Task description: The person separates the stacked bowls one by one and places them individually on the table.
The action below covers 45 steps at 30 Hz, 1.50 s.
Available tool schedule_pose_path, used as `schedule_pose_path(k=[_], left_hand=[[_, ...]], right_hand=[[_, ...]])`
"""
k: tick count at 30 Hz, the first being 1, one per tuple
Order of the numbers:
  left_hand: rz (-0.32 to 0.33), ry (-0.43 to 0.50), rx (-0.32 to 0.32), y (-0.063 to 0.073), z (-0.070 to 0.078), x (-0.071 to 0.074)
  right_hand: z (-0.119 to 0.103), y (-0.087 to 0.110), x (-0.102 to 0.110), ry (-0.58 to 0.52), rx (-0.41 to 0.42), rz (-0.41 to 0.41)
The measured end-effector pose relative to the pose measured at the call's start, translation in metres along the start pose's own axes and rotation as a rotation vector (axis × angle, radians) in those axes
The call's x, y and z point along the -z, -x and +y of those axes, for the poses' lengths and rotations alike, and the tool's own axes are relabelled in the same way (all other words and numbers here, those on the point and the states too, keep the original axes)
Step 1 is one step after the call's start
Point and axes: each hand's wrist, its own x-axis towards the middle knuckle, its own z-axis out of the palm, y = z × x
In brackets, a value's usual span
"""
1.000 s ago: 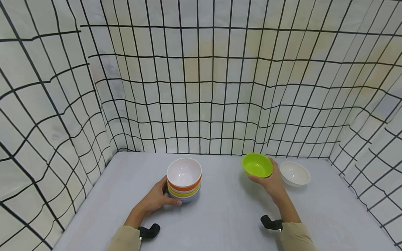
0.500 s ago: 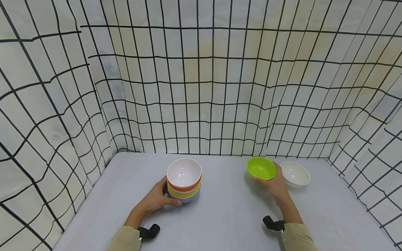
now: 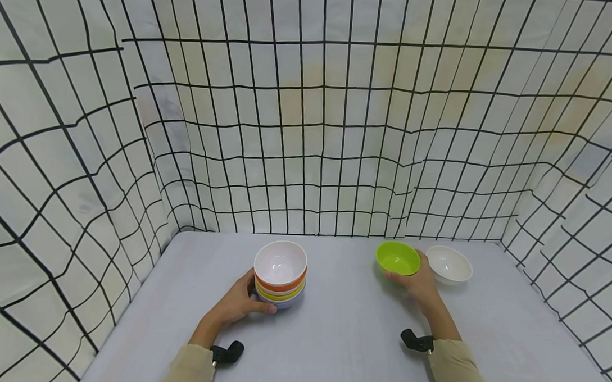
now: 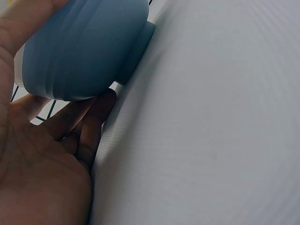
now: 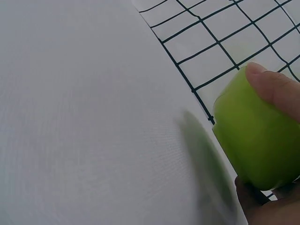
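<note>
On the left of the table, my left hand holds the side of a stack of bowls, thumb in front and fingers behind. The top bowl is white inside with an orange outside; yellow shows below it. At the bottom is a light blue bowl, close beside my palm in the left wrist view. My right hand grips a lime green bowl by its right side, thumb in front. In the right wrist view, the green bowl seems slightly off the tabletop, its shadow beside it.
A white bowl stands just right of my right hand, near the back edge of the white table. White walls with a black grid rise behind and at both sides. Dark wrist devices sit below both hands.
My right hand has carried the green bowl a little to the right and lower, toward the table, slowing in the last half second. My left hand and the stack stay put.
</note>
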Motion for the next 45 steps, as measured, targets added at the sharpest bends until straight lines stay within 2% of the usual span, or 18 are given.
schedule_pose_path(k=[28, 45], left_hand=[[0.006, -0.01, -0.013, -0.0008, 0.0022, -0.0002], [0.015, -0.01, -0.007, 0.0001, -0.0004, -0.001]], right_hand=[[0.007, -0.0036, -0.0006, 0.037, 0.026, -0.04], [0.0101, -0.0042, -0.0031, 0.01, -0.02, -0.048]])
